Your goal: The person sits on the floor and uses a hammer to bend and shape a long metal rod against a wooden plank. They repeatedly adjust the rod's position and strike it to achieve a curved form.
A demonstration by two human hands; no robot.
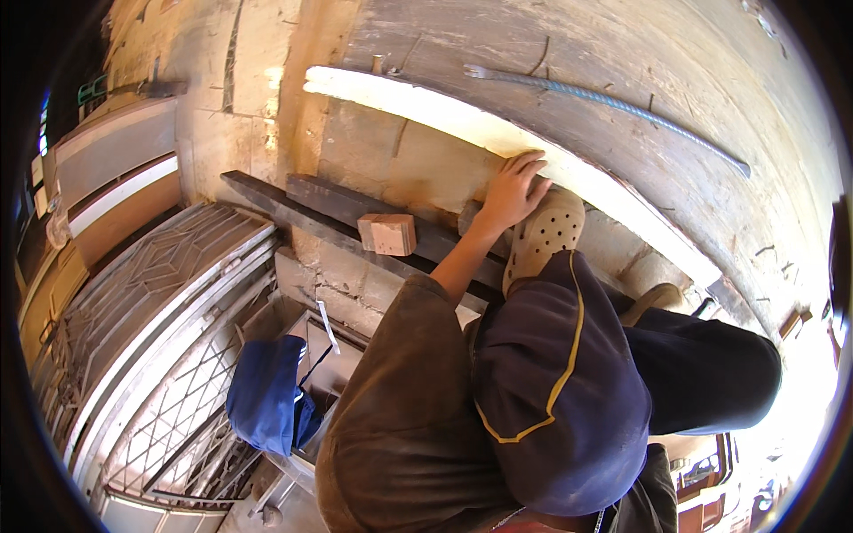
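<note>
One hand in view only: left hand (513,188), fingers spread and pressed flat on the pale plank (498,133), gripping nothing. Right hand out of sight. Pale plank lying on edge along a weathered wooden surface (622,53). Just below the plank: beige perforated clog (544,235), toe beside the hand. Left of the clog: small reddish brick block (387,234) resting on dark timbers (338,209). Above the plank: twisted steel bar (613,105), well apart from it. Far below-left of the plank: metal window grilles (160,355), blue cloth (267,395).
</note>
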